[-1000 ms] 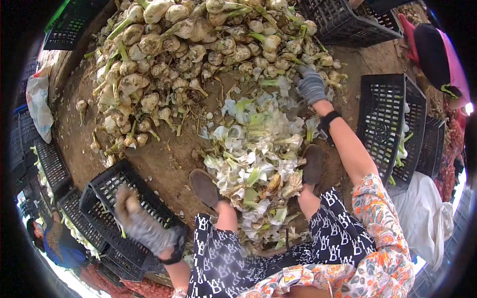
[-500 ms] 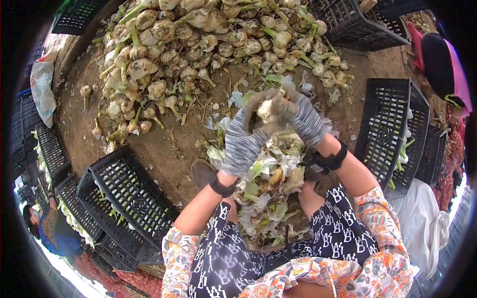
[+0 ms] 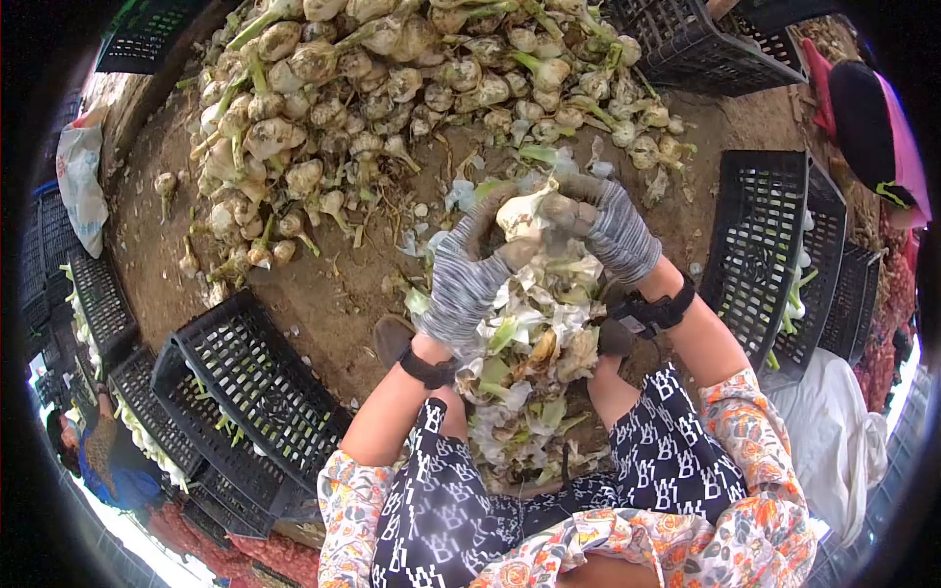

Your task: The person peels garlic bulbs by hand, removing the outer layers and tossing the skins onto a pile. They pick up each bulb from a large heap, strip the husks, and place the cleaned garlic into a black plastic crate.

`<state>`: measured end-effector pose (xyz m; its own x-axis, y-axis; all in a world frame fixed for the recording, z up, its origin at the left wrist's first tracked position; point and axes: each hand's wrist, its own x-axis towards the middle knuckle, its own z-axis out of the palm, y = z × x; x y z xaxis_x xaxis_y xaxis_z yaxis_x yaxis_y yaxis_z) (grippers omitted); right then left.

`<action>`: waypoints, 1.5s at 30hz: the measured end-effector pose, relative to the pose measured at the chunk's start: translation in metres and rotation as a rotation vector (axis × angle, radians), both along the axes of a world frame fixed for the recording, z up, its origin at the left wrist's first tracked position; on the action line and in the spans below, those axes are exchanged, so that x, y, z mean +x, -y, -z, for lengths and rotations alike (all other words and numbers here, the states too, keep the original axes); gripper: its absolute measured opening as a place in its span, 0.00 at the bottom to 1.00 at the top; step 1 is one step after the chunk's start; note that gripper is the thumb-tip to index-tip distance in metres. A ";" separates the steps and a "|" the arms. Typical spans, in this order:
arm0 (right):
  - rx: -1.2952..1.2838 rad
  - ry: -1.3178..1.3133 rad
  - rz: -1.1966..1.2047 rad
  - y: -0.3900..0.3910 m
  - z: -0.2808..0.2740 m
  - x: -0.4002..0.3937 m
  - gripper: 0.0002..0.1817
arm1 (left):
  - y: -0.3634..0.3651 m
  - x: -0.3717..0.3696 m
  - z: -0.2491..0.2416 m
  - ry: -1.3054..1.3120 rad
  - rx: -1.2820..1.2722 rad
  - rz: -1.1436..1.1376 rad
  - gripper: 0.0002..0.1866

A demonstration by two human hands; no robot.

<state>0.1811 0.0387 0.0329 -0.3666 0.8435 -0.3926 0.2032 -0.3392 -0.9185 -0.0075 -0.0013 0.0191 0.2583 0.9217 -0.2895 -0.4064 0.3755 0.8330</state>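
Note:
A pale garlic bulb (image 3: 521,214) is held up in front of me between both hands. My left hand (image 3: 472,272), in a grey striped knit glove, is closed around the bulb's left and lower side. My right hand (image 3: 613,231), gloved alike, has its fingertips pressed against the bulb's right side. Beneath the hands lies a heap of peeled garlic skins and leaf scraps (image 3: 534,343), between my feet. Beyond them, a large pile of soil-stained garlic bulbs (image 3: 382,88) covers the ground.
Black plastic crates stand to the left (image 3: 260,382) and right (image 3: 760,245), with garlic stems showing through the slats. Another crate (image 3: 706,44) sits at the upper right. A white sack (image 3: 833,431) lies on the right. At the far left, another person (image 3: 113,451) is beside crates.
The bulb has tilted and more of its pale surface shows. My left hand has shifted slightly left and down, and my right hand slightly right; both still hold the bulb.

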 end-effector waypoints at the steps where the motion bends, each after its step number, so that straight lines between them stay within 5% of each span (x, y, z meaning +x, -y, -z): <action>1: -0.047 -0.052 0.044 0.001 -0.003 -0.001 0.21 | -0.001 -0.002 0.005 0.024 0.000 0.003 0.33; 5: -0.115 -0.081 0.114 0.003 -0.005 -0.006 0.20 | -0.002 -0.001 0.005 -0.110 0.066 0.019 0.32; 8: -0.020 0.086 0.100 0.005 0.016 -0.010 0.19 | -0.001 0.000 0.016 -0.421 0.357 -0.030 0.29; 11: -0.109 0.043 0.118 0.007 0.005 -0.019 0.18 | -0.002 0.002 0.002 -0.124 -0.054 -0.169 0.26; 13: -0.144 0.079 0.087 0.014 0.005 -0.018 0.18 | -0.004 -0.003 0.013 -0.142 -0.105 -0.196 0.29; 17: 0.396 0.193 -0.074 0.029 0.002 -0.028 0.16 | -0.017 -0.001 0.029 -0.139 -0.386 -0.168 0.28; 19: 0.317 0.170 -0.043 0.032 0.010 -0.028 0.17 | -0.024 -0.001 0.030 -0.082 -0.672 -0.105 0.27; 21: 0.192 0.100 0.022 0.032 0.011 -0.027 0.17 | -0.020 -0.001 0.038 -0.147 -0.342 -0.192 0.26; 23: 0.433 0.235 0.069 0.030 0.013 -0.025 0.16 | -0.014 0.001 0.048 -0.202 -0.008 -0.274 0.24; 24: 0.554 0.303 0.092 0.029 0.013 -0.025 0.15 | -0.009 0.002 0.017 -0.245 -0.040 -0.340 0.17; 27: 0.707 0.394 0.029 0.029 0.008 -0.027 0.14 | 0.000 0.005 -0.004 -0.671 0.453 -0.244 0.11; 28: 0.693 0.272 0.077 0.032 0.009 -0.030 0.13 | -0.001 0.007 -0.017 -0.682 0.337 -0.160 0.12; 32: 0.575 0.159 0.150 0.038 0.012 -0.028 0.15 | -0.006 0.005 0.003 -0.319 -0.005 -0.194 0.08; 36: -0.136 -0.302 0.274 0.032 0.016 -0.009 0.15 | -0.006 -0.011 0.013 -0.757 0.638 -0.054 0.06; 39: -0.702 -0.902 0.291 0.016 0.005 -0.001 0.14 | 0.001 -0.017 0.009 -0.226 0.273 0.061 0.07; 40: -0.780 -0.778 0.420 0.014 0.013 0.009 0.12 | 0.001 -0.021 0.013 -0.159 0.262 0.061 0.08; 43: -0.471 -0.238 0.163 0.014 0.020 0.014 0.16 | 0.001 -0.021 0.005 -0.042 0.054 -0.048 0.13; 44: -0.055 0.209 -0.069 0.014 0.030 0.014 0.22 | 0.000 -0.023 0.003 -0.104 0.033 -0.010 0.14; 45: -0.035 0.183 -0.035 0.015 0.028 0.011 0.23 | 0.000 -0.023 0.004 -0.223 0.136 0.005 0.14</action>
<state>0.1919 0.0235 0.0048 -0.3157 0.8161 -0.4840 0.3780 -0.3596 -0.8531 -0.0309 -0.0009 0.0154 0.2067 0.9548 -0.2136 -0.2051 0.2557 0.9447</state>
